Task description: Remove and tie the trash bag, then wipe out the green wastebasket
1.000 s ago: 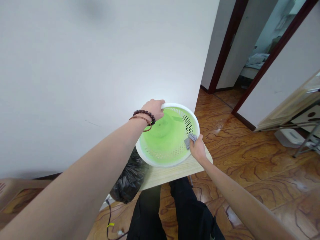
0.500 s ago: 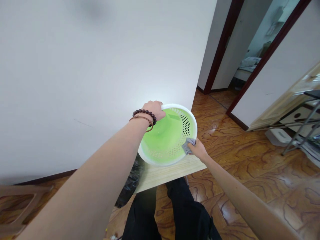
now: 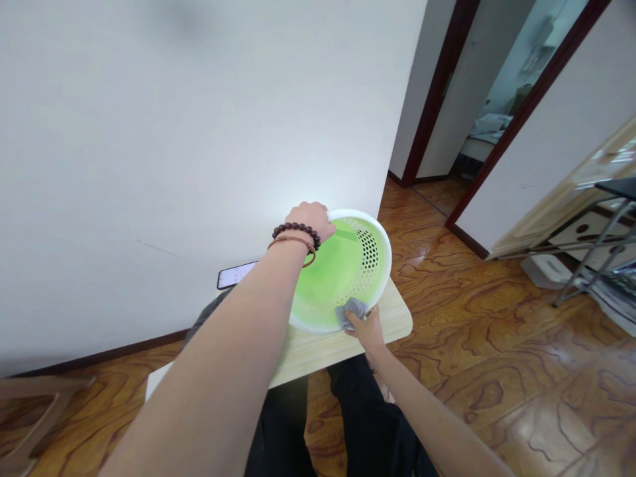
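Observation:
A round green plastic basket (image 3: 325, 265) with a white rim and a perforated side is tipped so that its inside faces me, over a small pale wooden table (image 3: 318, 354). My left hand (image 3: 313, 218), with a beaded bracelet and a brown cord at the wrist, is closed on the far-left part of the rim; its fingertips are partly hidden. At the near-right rim my right hand (image 3: 366, 328) pinches a folded grey cloth (image 3: 351, 311), which lies over the rim and touches the inner wall.
A phone (image 3: 235, 275) with a lit screen lies at the table's left, by the white wall (image 3: 149, 132). Something dark is partly hidden behind my left forearm. A brown stool (image 3: 44, 411) stands at lower left. On the right are a doorway and a metal-legged stool (image 3: 613, 225).
My right hand has slid the cloth along the rim, leftward and toward me. The basket and my left hand have shifted slightly right. The phone has come into view.

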A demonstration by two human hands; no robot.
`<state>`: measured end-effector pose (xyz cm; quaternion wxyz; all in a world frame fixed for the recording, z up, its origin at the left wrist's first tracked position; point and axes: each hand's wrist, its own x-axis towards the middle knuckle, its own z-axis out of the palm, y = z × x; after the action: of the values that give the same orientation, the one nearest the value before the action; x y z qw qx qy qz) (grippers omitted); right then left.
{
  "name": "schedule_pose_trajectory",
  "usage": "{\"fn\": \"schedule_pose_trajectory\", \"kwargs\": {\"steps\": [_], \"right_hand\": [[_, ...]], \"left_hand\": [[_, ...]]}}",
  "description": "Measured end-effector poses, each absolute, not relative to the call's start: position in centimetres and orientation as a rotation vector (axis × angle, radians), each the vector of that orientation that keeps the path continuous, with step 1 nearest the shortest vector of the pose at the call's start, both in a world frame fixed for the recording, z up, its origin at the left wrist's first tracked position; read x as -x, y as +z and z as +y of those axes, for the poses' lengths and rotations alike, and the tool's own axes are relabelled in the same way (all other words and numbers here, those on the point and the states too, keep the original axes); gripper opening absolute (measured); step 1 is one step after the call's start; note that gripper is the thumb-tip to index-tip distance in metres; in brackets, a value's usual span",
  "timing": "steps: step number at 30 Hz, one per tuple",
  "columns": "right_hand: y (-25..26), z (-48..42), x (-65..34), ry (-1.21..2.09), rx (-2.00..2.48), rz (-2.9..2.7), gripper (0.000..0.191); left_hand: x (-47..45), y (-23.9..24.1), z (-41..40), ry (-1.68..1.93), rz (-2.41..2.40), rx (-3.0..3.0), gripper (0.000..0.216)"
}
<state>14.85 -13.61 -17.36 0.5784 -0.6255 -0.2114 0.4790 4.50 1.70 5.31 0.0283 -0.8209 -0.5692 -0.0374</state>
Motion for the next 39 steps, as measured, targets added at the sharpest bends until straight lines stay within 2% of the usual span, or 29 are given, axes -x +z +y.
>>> {"fn": "schedule_pose_trajectory", "kwargs": {"steps": [4, 8, 11, 13, 18, 20, 22, 25, 27, 34, 39], "right_hand": [[-18.7, -13.7, -14.9, 0.991, 1.673, -0.67, 0.049], [-16.1, -11.1, -20.9, 0.603, 1.864, -1.069, 0.03], [-13.3, -9.7, -23.8, 0.357, 1.909, -1.299, 0.034], [-12.7, -9.5, -23.8, 0.305, 1.902, -1.347, 0.04], [-15.0, -11.1, -20.8, 0.596, 1.835, -1.207, 0.066], [-15.8, -11.6, -20.1, 0.741, 1.827, -1.099, 0.071], [-15.9, -11.9, -20.2, 0.94, 1.783, -0.985, 0.065], [-14.8, -11.8, -21.6, 1.358, 1.74, -0.929, 0.041], [-13.9, -11.9, -22.6, 1.461, 1.796, -1.009, 0.032], [-12.0, -12.6, -23.3, 0.694, 1.868, -1.311, 0.022], [-11.7, -13.2, -22.8, 0.637, 1.784, -1.229, 0.021]], "left_hand": [[-4.9, 5.1, 1.6, -0.097, -1.702, 2.576, 0.037], [-4.8, 5.0, 1.7, -0.079, -1.717, 2.582, 0.036], [-4.5, 5.1, 1.8, -0.054, -1.699, 2.58, 0.035], [-4.3, 5.3, 1.8, -0.037, -1.7, 2.567, 0.034], [-4.0, 5.7, 1.4, -0.058, -1.766, 2.534, 0.035], [-3.9, 5.8, 1.3, -0.063, -1.779, 2.531, 0.035], [-3.8, 5.8, 1.3, -0.063, -1.782, 2.53, 0.035], [-3.8, 5.7, 1.4, -0.051, -1.771, 2.533, 0.035], [-3.8, 5.6, 1.5, -0.045, -1.757, 2.54, 0.036], [-4.0, 5.7, 1.6, -0.048, -1.761, 2.558, 0.04], [-3.4, 5.9, 2.1, -0.018, -1.779, 2.559, 0.039]]}}
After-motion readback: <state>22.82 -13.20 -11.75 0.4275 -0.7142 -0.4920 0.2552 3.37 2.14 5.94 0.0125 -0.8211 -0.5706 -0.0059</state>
